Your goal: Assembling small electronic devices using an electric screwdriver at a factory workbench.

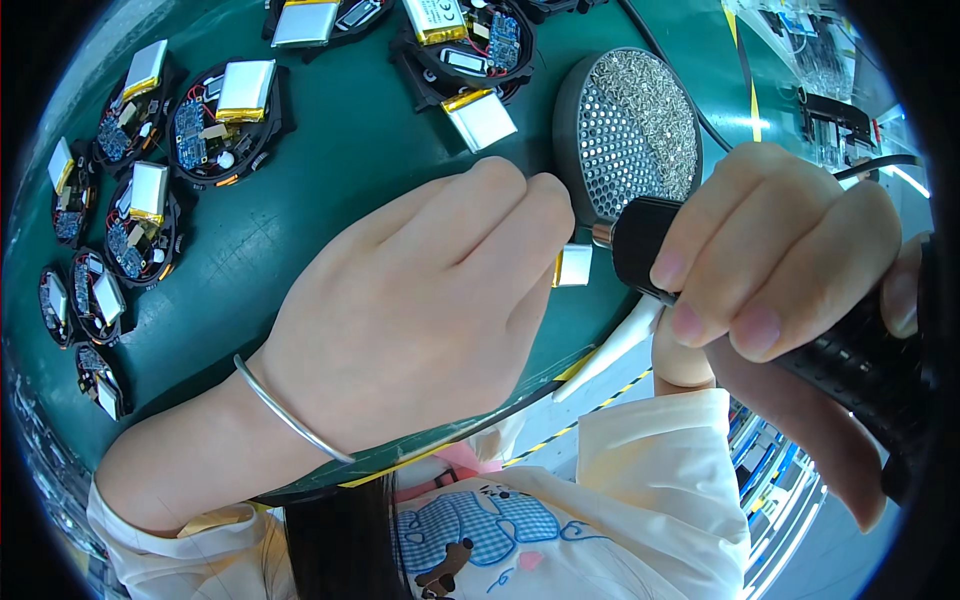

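Note:
My right hand [790, 250] is wrapped round a black electric screwdriver [650, 240], its metal tip pointing left toward my other hand. My left hand [430, 290] is closed over the middle of the green table, knuckles up and fingers curled under. What its fingers hold is hidden behind the hand. A small silver battery pouch [573, 265] with a yellow edge shows just right of it, partly covered. Beyond the screwdriver tip stands a round dark screw tray [620, 150] with a perforated plate, heaped with tiny screws on its right side.
Several round black housings with blue circuit boards and silver batteries, such as this housing [215, 125], lie along the left and far side of the green mat [240, 240]. A black cable [680, 90] runs behind the screw tray. Yellow-and-black tape [410, 466] lines the near edge.

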### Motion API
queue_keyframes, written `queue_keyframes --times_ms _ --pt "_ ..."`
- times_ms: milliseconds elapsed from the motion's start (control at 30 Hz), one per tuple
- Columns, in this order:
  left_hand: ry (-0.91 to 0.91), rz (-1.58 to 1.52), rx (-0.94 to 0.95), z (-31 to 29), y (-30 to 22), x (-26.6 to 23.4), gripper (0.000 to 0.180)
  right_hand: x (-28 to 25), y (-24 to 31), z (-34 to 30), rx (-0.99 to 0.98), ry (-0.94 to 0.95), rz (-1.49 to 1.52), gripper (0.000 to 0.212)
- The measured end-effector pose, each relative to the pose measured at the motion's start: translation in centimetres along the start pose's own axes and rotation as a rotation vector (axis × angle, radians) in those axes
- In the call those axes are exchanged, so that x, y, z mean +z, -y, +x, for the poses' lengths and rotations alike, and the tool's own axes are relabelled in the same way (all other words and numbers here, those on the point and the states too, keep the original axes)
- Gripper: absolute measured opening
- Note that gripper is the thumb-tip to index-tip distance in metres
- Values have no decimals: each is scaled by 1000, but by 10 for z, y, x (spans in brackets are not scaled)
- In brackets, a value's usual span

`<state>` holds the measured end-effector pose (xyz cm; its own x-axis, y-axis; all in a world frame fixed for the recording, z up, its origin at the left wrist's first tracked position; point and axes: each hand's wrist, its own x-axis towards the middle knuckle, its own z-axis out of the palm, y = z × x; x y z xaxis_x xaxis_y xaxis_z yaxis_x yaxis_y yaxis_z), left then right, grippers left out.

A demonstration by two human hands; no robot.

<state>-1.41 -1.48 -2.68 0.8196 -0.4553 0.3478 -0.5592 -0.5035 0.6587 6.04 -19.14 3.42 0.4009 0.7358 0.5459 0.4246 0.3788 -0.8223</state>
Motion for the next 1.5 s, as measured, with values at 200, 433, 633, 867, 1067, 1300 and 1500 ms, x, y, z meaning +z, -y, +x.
queue_keyframes --times_ms 200,433,633,867,1067,1300,1500 --pt "18 3 -4 1 -1 -2 48 2 1 4 3 22 5 80" --pt "16 -9 22 1 1 -2 52 2 1 5 6 29 11 81" --pt "4 -80 -8 1 1 0 52 3 1 7 16 37 6 82" --pt "-41 -74 34 1 3 1 51 1 -1 9 27 100 -6 82" --pt "-14 42 62 5 3 0 48 -17 -3 1 -10 87 -38 85" --pt "-15 4 109 3 11 1 42 -60 4 -14 -17 -7 -34 95" --pt "32 -9 39 0 6 -2 42 -53 -3 -14 -21 54 -89 97"
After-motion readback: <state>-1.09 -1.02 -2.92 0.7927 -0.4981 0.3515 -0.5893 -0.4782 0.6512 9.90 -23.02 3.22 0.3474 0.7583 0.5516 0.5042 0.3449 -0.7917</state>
